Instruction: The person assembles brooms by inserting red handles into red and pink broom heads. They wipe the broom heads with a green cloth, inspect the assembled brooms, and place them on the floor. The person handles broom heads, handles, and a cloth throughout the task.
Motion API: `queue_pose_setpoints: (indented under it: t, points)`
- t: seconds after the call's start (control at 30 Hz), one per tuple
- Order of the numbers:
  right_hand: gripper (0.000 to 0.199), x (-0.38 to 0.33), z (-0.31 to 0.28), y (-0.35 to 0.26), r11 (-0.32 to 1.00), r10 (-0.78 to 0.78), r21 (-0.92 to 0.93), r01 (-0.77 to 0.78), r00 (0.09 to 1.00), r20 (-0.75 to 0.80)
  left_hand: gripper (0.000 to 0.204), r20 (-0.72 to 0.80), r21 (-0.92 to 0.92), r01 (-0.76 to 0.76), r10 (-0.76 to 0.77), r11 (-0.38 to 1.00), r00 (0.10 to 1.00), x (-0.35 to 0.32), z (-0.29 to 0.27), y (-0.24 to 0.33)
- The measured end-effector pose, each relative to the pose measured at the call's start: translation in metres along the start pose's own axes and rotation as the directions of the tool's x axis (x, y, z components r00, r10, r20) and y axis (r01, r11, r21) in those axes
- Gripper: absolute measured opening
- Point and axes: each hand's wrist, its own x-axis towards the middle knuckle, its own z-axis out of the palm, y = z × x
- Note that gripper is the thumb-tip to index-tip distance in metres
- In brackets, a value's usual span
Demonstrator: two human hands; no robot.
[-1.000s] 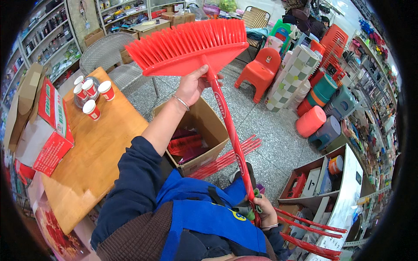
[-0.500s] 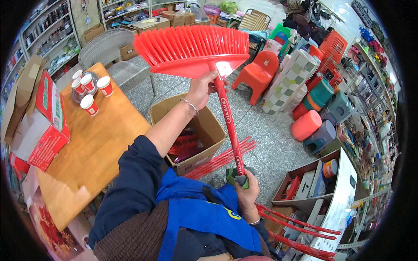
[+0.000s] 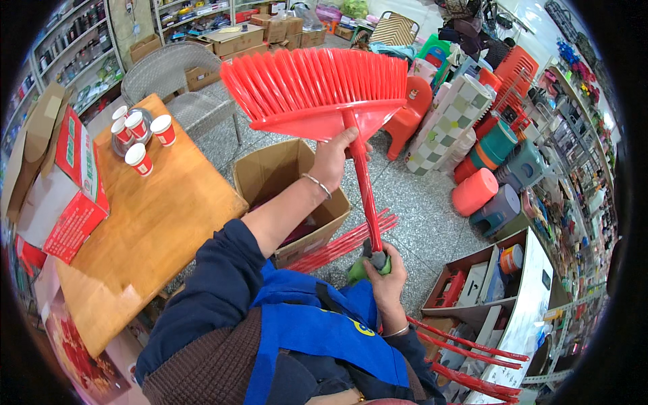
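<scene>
Gripping the red broom (image 3: 351,121) up high: left hand (image 3: 335,158)! Right hand (image 3: 388,278) clasps cloth (image 3: 358,272) round the handle (image 3: 366,192); head (image 3: 317,84) looks fitted, floor poles (image 3: 337,244) seemingly bare.

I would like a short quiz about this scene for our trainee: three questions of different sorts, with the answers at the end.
1. Which hand grips the broom near its bristles?
2. True or false: the right hand holds a green cloth.
3. How many red-and-white cups can be seen: (a) three, (b) five or (c) eight?

Key:
1. The left hand.
2. True.
3. b, five.
</scene>
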Motion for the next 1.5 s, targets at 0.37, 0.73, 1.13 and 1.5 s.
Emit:
queue_pose_setpoints:
  t: [0.37, 0.73, 1.13, 1.5]
  points:
    - [0.019, 0.003, -0.017, -0.012, 0.368, 0.32, 0.628, -0.686, 0.728, 0.607, 0.028, 0.008, -0.129, 0.003, -0.002, 0.992, 1.0, -0.023, -0.003, 0.003]
    - [0.041, 0.003, 0.016, -0.017, 0.996, -0.084, -0.042, 0.081, 0.993, -0.086, 0.028, -0.024, 0.005, -0.059, 0.059, 0.998, 0.998, -0.034, 0.006, -0.005]
    - [0.036, 0.019, -0.018, -0.021, 0.444, 0.374, 0.484, -0.754, 0.647, 0.665, 0.03, 0.096, -0.155, 0.055, -0.041, 0.986, 0.995, -0.034, 0.0, 0.004]
    - [0.043, 0.008, 0.016, -0.019, 0.993, -0.089, 0.084, 0.086, 0.996, 0.032, 0.03, -0.039, -0.061, -0.013, 0.011, 0.998, 0.999, -0.036, -0.001, 0.002]
